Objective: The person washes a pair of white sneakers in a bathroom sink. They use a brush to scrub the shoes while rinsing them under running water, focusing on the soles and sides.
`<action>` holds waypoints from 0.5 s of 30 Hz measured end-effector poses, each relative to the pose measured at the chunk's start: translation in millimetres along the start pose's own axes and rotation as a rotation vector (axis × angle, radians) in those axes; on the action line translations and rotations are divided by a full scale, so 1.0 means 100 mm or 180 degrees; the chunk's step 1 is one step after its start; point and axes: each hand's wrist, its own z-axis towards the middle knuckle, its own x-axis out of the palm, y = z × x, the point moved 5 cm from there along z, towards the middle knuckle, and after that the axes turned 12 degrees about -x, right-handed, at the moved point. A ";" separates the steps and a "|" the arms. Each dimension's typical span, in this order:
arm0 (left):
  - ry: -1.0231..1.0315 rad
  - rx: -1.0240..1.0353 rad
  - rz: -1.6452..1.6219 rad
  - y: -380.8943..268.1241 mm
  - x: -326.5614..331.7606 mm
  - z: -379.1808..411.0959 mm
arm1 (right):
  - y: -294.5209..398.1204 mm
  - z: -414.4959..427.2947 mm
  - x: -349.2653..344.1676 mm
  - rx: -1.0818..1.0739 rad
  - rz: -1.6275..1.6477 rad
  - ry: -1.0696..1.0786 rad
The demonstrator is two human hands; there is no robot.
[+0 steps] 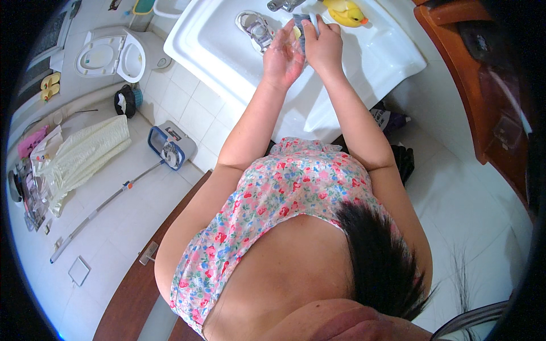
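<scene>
My left hand (283, 57) is over the washbasin, palm turned up, wet and with suds on it, its fingers loosely curved. Close beside it, my right hand (325, 47) grips a grey, brush-like thing (302, 33) with a pale handle or edge; its exact kind is unclear. A small yellow patch shows between this thing and my left fingers. Just left of my left hand, a white and grey shoe (257, 30) lies in the white ceramic basin (209, 47). A yellow rubber duck (347, 13) sits by the metal faucet (286, 4) beyond my right hand.
Wooden furniture (452, 76) stands right of the basin. At the left are a toilet (100, 55), a black-lined bin (125, 101), a mop bucket (172, 145) and a long-handled mop (100, 209) on the tiled floor. A dark bag (389, 119) is beneath the basin's right side.
</scene>
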 end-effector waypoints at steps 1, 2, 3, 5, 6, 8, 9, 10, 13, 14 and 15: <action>-0.0094 0.0037 0.0013 0.00 0.04 -0.03 | 0.00 -0.01 0.00 -0.0014 -0.0003 0.0011; -0.0189 0.0072 0.0026 0.00 0.06 -0.05 | 0.01 -0.02 -0.01 -0.0027 -0.0007 0.0020; -0.0283 0.0112 0.0035 0.00 0.07 -0.06 | 0.01 -0.03 0.00 -0.0044 -0.0011 0.0035; -0.0570 0.0421 0.0928 0.01 0.13 -0.04 | -0.01 -0.05 0.02 0.0087 0.0065 0.0055; -0.0724 0.0578 0.1374 0.03 0.15 -0.04 | -0.01 -0.07 0.04 0.0154 0.0110 0.0074; -0.0849 0.0727 0.1528 0.08 -0.03 0.04 | 0.03 -0.12 0.08 0.0164 0.0159 0.0239; -0.0897 0.0790 0.1607 0.07 0.00 0.05 | 0.06 -0.14 0.09 0.0174 0.0174 0.0306; -0.0850 0.0817 0.2004 0.06 0.03 0.02 | 0.13 -0.19 0.06 0.0227 0.0143 0.0434; -0.0955 0.0861 0.1567 -0.01 0.15 -0.06 | 0.17 -0.33 0.08 0.0189 0.0226 0.0632; -0.0908 0.0832 0.1345 -0.02 0.16 -0.04 | 0.17 -0.36 0.05 0.0307 0.0336 0.0702; -0.0838 0.0798 0.1348 -0.01 0.15 -0.03 | 0.16 -0.37 0.04 0.0271 0.0285 0.0595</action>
